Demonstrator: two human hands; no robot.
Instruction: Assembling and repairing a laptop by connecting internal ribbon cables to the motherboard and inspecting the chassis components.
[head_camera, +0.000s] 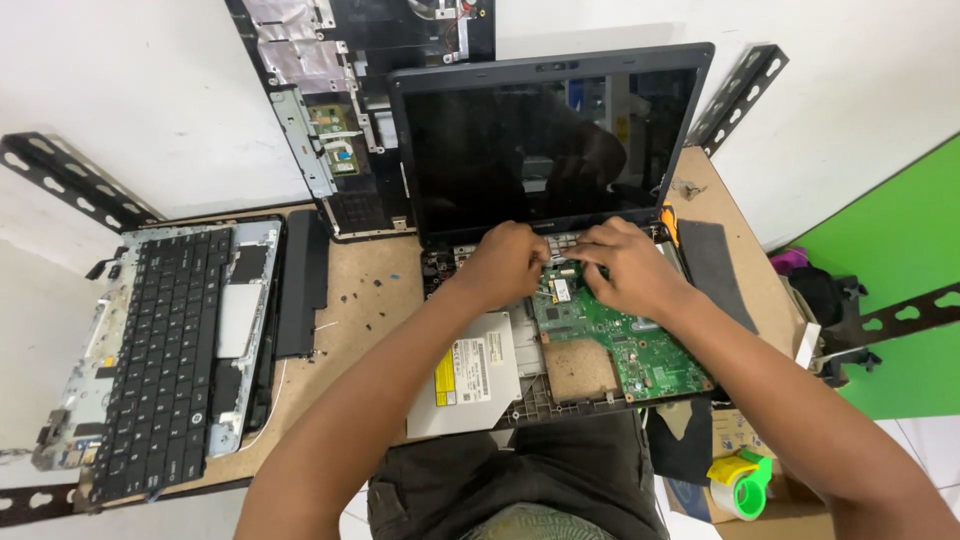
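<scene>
1. The left hand (508, 262) and the right hand (628, 265) rest close together on the far part of an open laptop (550, 150), just below its dark, shiny screen.
2. Both hands are curled with the fingers bent down onto the parts. I cannot tell if they pinch anything, because the fingertips are hidden.
3. The laptop has no top cover. A flat green circuit board (630, 345) with many tiny parts lies bare inside it, under and near the right hand.
4. A flat, silver metal disc drive (470, 372) sits in the near left corner of the laptop, beside the left arm.
5. To the left on the brown wooden table (365, 300) lies a black keyboard (165, 345) in a silver frame. A long black bar (302, 285) lies next to it.
6. Small dark screws (372, 305) are scattered on the table between the bar and the laptop.
7. A black case part (330, 110) with shiny foil leans on the white wall, far left of the screen.
8. A tape roll in a green and yellow holder (742, 485) sits on a box, near right.
9. A dark flat pad (712, 265) lies right of the laptop.
</scene>
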